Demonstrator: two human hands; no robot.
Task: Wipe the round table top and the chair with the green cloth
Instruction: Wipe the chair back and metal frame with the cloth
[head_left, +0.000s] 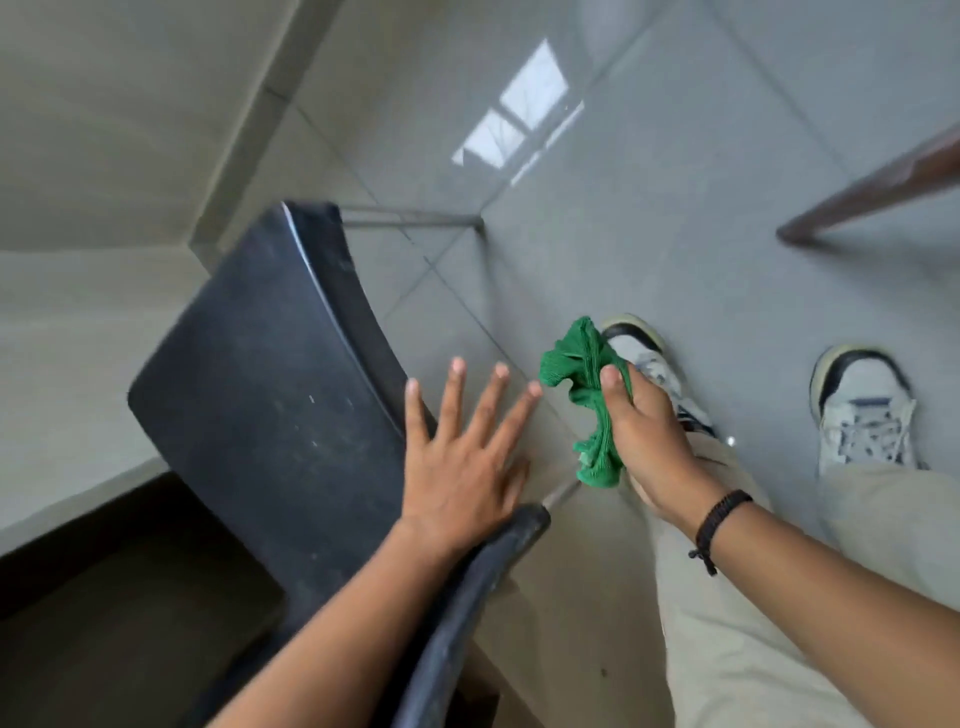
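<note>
Right hand (652, 431): closed around bunched green cloth (587, 400), thumb pressed on top, cloth spilling out toward 11 o'clock and below the fist. Black cord bracelet (719, 525) on that wrist. Cloth held in the air above the floor, just right of the chair, not touching it.

Left hand (457, 457): fully open, fingers (457, 379) spread and pointing toward 12–1 o'clock, holding nothing. Palm over the right edge of the black chair seat (260, 395); contact with the seat cannot be told. Forearm crossing above the curved black chair back (467, 597) at 6 o'clock.

Chair seat: dark, faintly scuffed, tilted in view, at 9 o'clock from the hands. Thin metal chair leg (410, 218) visible at 12 o'clock beyond the seat.

Beige trousers (727, 623) at 5 o'clock, two grey-white sneakers (867, 410) at 3 o'clock on glossy grey floor tiles (675, 208). Brown wooden leg (872, 192) at 2 o'clock. Round table top not identifiable in view.
</note>
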